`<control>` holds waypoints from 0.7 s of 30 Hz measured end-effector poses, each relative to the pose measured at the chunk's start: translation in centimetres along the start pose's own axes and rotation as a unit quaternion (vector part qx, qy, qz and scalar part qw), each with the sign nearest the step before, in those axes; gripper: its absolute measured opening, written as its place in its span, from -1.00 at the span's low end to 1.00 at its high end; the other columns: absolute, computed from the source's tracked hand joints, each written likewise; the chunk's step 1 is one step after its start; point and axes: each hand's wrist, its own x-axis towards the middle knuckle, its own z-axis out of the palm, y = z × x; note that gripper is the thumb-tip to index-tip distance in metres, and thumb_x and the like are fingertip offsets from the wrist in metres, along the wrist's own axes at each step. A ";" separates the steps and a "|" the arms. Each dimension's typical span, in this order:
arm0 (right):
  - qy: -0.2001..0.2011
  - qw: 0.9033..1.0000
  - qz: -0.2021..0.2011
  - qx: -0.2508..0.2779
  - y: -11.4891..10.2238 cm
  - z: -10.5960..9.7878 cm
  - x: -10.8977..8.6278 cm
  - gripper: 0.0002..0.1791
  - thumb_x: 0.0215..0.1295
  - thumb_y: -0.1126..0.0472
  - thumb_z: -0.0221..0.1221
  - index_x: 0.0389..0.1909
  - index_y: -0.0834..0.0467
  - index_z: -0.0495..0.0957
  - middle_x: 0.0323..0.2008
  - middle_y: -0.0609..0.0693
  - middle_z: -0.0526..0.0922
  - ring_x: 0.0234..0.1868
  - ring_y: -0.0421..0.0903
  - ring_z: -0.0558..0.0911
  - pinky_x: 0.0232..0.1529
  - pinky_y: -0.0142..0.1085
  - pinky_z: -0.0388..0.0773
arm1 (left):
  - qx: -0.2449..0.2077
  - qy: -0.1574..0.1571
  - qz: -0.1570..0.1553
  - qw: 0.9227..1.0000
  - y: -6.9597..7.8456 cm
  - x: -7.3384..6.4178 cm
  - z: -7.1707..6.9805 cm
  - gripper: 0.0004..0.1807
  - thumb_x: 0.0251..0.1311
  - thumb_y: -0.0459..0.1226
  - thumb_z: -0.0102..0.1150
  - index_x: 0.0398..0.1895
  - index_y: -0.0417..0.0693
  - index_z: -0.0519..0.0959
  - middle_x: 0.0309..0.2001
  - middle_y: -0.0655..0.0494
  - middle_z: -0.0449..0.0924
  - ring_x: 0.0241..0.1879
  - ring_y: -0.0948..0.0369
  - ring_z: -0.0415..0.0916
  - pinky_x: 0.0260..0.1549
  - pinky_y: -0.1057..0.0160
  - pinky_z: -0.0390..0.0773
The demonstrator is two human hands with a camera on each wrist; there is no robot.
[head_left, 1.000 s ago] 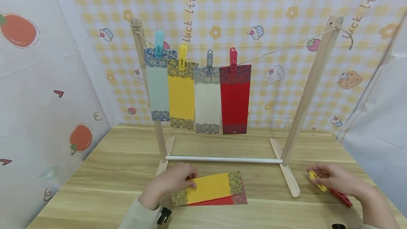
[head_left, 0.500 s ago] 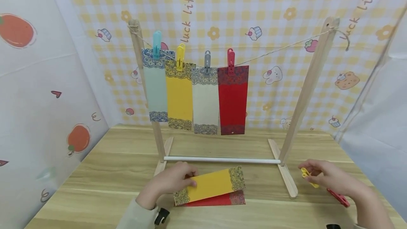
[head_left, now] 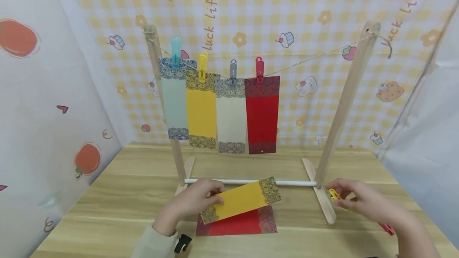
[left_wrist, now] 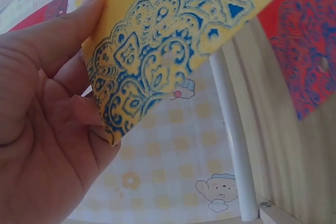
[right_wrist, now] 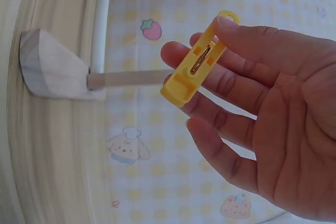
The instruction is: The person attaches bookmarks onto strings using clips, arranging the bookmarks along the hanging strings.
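My left hand (head_left: 195, 200) pinches a yellow card (head_left: 242, 200) with lace-patterned ends near its left end, thumb on the front. The card tilts up to the right, over a red card (head_left: 240, 224) flat on the table. In the left wrist view the yellow card's blue-printed end (left_wrist: 157, 51) comes out past the thumb. At the right, my right hand (head_left: 362, 200) holds a yellow clothespin (right_wrist: 197, 64) between thumb and fingers, beside the rack's right foot. A red clothespin (head_left: 387, 229) lies on the table, partly hidden behind the right forearm.
A wooden rack with a right post (head_left: 344, 106) and a white crossbar (head_left: 294, 183) stands on the table (head_left: 143, 166). From its string hang a pale green card (head_left: 175, 102), a yellow card (head_left: 201, 110), a white card (head_left: 231, 118) and a red card (head_left: 262, 116), each under a clothespin.
My left hand has lifted the yellow card and tilted it, uncovering more of the red card. My right hand has moved left with the yellow clothespin, away from the red one.
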 end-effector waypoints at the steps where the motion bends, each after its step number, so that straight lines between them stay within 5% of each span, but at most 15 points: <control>1: -0.001 1.000 -0.007 0.003 -0.1 0.1 0.0 -0.59 0.38 0.19 0.20 0.18 0.26 0.48 -0.14 -0.04 0.65 -0.18 -0.47 0.51 -0.33 -0.39 0.55 | -0.002 0.000 0.002 1.000 0.1 0.0 0.1 -0.93 0.32 -0.23 0.23 -0.35 0.10 0.61 -0.39 0.34 0.60 -0.26 0.41 0.54 -0.15 0.33 0.57; 10: 0.040 0.999 -0.037 0.000 -1.9 1.1 0.7 -0.64 0.42 0.19 0.17 0.18 0.17 0.50 -0.15 -0.16 0.59 -0.17 -0.45 0.46 -0.25 -0.38 0.58 | -0.017 0.012 0.002 1.000 1.2 0.7 0.0 -0.90 0.34 -0.23 0.21 -0.38 0.06 0.60 -0.45 0.26 0.57 -0.44 0.40 0.39 -0.38 0.38 0.47; 21: 0.157 0.984 -0.078 0.005 -4.6 1.3 2.1 -0.58 0.34 0.35 0.21 0.21 0.15 0.49 -0.12 -0.24 0.63 -0.14 -0.42 0.55 -0.23 -0.40 0.59 | -0.013 0.068 0.036 0.997 2.1 1.8 -1.0 -0.96 0.33 -0.25 0.22 -0.24 0.02 0.64 -0.38 0.28 0.62 -0.34 0.36 0.47 -0.25 0.35 0.54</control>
